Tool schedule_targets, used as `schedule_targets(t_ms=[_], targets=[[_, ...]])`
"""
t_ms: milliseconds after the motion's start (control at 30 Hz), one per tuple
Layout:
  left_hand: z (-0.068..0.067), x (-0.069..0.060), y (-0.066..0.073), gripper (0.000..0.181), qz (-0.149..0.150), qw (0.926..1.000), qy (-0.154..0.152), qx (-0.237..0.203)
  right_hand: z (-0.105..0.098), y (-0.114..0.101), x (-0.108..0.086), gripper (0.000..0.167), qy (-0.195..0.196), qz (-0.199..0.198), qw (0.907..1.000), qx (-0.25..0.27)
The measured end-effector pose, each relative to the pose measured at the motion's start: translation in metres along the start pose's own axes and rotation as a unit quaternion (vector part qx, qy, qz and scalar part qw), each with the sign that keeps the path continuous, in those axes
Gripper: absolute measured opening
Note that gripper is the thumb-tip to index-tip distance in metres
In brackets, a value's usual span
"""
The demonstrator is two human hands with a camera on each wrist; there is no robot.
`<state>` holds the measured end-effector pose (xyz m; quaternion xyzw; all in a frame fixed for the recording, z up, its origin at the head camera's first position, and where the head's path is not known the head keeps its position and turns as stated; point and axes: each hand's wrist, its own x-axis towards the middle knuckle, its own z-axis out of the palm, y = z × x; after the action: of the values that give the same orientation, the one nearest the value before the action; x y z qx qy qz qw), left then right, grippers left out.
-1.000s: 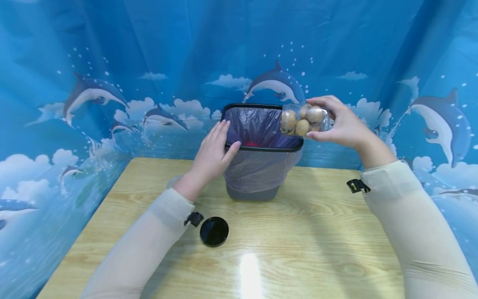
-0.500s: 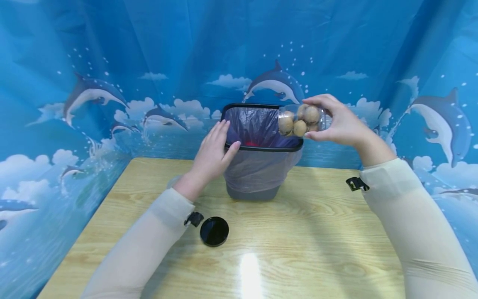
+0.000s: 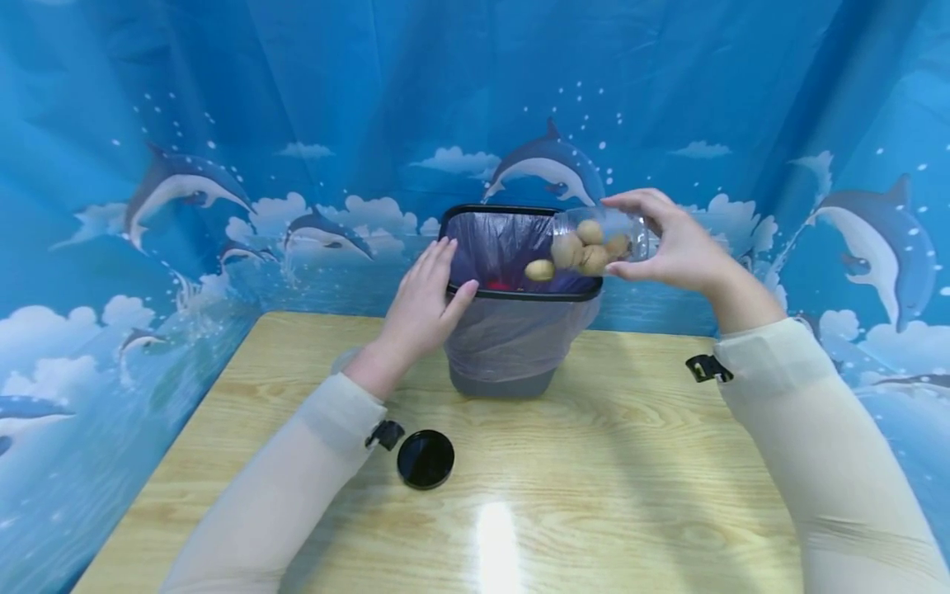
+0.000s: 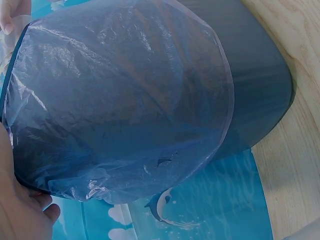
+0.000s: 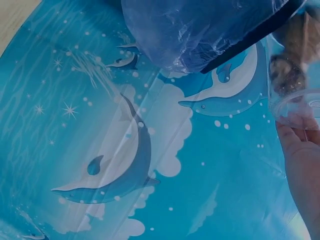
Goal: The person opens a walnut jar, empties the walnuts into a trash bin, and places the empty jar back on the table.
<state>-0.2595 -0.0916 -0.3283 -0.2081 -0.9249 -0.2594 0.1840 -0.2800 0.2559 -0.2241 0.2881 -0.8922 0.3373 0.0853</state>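
My right hand [image 3: 675, 243] holds a clear jar [image 3: 622, 221] on its side above the bin's right part, its mouth facing left. Several round tan nuts that look like walnuts [image 3: 591, 258] sit in it. One loose walnut [image 3: 539, 270] is outside the jar mouth, over the bin opening. A grey trash bin [image 3: 500, 386] with a black rim stands upright, lined with a thin translucent bag [image 3: 512, 338]. My left hand [image 3: 423, 301] grips the bin's left rim; in the left wrist view, fingertips [image 4: 51, 212] curl below the rim. The jar [image 5: 295, 107] is partly cut off in the right wrist view.
A round black lid [image 3: 426, 459] lies on the wooden table [image 3: 594, 495], in front of the bin. A clear round object [image 3: 344, 360] is partly hidden behind the left wrist. The blue dolphin curtain [image 3: 356, 99] hangs close behind the bin. Something red [image 3: 499, 286] shows inside the bin.
The jar has moved slightly left and its walnuts have shifted toward the mouth. One walnut has come out over the bin. My left hand stays in place.
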Motion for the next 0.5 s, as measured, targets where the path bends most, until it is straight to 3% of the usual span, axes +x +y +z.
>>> schedule_targets(t_ms=[267,500], targets=[[-0.0001,-0.0007,-0.0002,0.076,0.000,1.0000,-0.003,-0.005,0.0029,0.0008,-0.0047,0.078,0.025,0.012,0.9991,0.030],[-0.0010,-0.0010,0.0006,0.078,0.001,1.0000,-0.003,-0.006,0.0009,0.0026,-0.0038,0.079,0.023,0.005,0.9992,0.031]])
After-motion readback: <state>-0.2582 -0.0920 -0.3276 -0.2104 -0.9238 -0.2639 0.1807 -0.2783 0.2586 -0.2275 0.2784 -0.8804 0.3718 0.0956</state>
